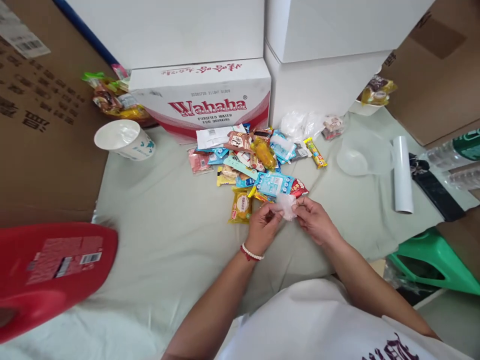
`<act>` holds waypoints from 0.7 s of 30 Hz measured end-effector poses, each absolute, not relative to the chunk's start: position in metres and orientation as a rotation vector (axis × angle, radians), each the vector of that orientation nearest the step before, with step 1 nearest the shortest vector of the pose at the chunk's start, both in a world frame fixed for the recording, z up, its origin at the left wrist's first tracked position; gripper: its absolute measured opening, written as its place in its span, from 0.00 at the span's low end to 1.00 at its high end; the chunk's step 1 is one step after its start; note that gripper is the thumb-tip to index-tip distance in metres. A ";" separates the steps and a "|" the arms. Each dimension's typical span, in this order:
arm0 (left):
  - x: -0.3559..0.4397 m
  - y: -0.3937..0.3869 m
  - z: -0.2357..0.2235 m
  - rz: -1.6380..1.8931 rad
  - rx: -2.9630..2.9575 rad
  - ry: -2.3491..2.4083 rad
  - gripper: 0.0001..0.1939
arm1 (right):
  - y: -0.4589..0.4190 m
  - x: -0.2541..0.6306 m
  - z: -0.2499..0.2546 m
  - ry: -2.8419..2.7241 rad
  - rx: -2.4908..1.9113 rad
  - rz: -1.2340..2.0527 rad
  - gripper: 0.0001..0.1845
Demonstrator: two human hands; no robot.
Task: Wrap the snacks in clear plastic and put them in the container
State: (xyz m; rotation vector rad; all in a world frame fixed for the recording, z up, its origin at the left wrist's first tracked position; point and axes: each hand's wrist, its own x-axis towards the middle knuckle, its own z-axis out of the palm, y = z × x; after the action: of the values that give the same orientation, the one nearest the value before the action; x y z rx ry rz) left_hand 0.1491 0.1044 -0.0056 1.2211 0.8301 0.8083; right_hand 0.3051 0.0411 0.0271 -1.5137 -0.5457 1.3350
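Observation:
Both of my hands pinch a small translucent white plastic bag [287, 206] just in front of a heap of wrapped snacks. My left hand [264, 226], with a beaded bracelet at the wrist, grips its left edge. On its right edge, the thumb and fingers of my right hand [314, 219] are closed. Right behind the bag lie a light-blue snack packet [275, 183] and a red packet [299, 187]. A yellow-wrapped cake [240, 205] rests beside my left hand. Farther back in the heap are a brown packet [240, 141] and a yellow-green wrapped snack [264, 154].
A Wahaha water carton [210, 95] stands behind the heap. Crumpled clear bags [300, 124], a translucent bowl [354, 156] and a white roll [403, 175] lie to the right. At left are a paper cup [131, 142] and a red plastic container [56, 275].

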 end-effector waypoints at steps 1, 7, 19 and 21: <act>0.149 0.105 -0.006 0.821 1.193 0.844 0.18 | 0.040 0.308 0.029 -0.604 -1.539 1.293 0.23; 0.152 0.107 0.000 0.775 1.050 0.749 0.18 | 0.028 0.320 0.047 -1.268 -1.565 0.927 0.36; 0.148 0.111 0.001 0.649 0.794 0.734 0.24 | 0.026 0.363 0.056 -0.383 -1.461 1.188 0.20; 0.148 0.110 0.002 0.622 0.769 0.726 0.23 | 0.023 0.362 0.057 -0.350 -1.456 1.169 0.22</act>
State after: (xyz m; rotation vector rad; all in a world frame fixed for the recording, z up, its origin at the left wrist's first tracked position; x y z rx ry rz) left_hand 0.1481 0.1099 0.0023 0.7690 0.7256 0.6219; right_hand 0.3625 0.0233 0.0570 -1.4560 -0.3498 1.1695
